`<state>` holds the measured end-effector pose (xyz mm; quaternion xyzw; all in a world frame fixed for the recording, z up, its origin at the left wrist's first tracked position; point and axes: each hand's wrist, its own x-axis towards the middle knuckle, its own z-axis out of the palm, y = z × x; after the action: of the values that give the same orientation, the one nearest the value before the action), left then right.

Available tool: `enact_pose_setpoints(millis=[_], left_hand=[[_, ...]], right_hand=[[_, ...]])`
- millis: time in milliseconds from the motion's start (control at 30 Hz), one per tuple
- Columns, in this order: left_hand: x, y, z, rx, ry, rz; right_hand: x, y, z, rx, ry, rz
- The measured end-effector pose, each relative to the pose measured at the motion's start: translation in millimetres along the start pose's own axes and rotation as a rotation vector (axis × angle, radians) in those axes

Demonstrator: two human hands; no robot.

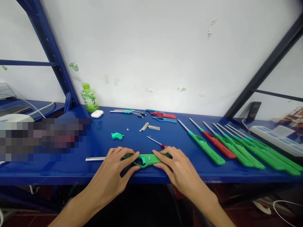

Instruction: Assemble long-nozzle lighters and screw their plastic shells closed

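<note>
Both of my hands hold a green long-necked lighter [148, 160] near the table's front edge, its metal tube pointing left. My left hand [118, 165] grips the end by the tube, thumb and fingers closed around it. At the other end, my right hand [176, 164] pinches the handle. Between the hands show the finger hole and a teal trigger. Just behind my right hand lies a screwdriver [157, 142] with a red handle. A loose teal plastic piece [117, 136] rests beyond my left hand.
Several lighters [205, 148], green and one red, lie in a row at right. Farther back are clear fuel tanks [153, 127], red and blue casings [164, 115], metal tubes with wires [126, 111], a white case [97, 113] and a green bottle [89, 98] by the wall.
</note>
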<state>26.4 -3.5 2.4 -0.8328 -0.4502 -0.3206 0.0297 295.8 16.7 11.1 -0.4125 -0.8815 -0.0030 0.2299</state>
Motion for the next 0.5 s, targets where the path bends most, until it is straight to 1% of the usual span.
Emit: enact_pose_setpoints(millis=[233, 400, 500], left_hand=[[1.6, 1.6, -1.6, 0.009, -0.021, 0.001], [-0.5, 2.5, 0.4, 0.015, -0.029, -0.001], [-0.7, 3.7, 0.9, 0.022, -0.041, -0.012]], right_hand=[[-1.0, -1.2, 0.1, 0.004, 0.014, -0.007], [0.1, -6.1, -1.3, -0.059, 0.017, -0.012], [-0.6, -6.6, 1.6, -0.119, 0.022, -0.036]])
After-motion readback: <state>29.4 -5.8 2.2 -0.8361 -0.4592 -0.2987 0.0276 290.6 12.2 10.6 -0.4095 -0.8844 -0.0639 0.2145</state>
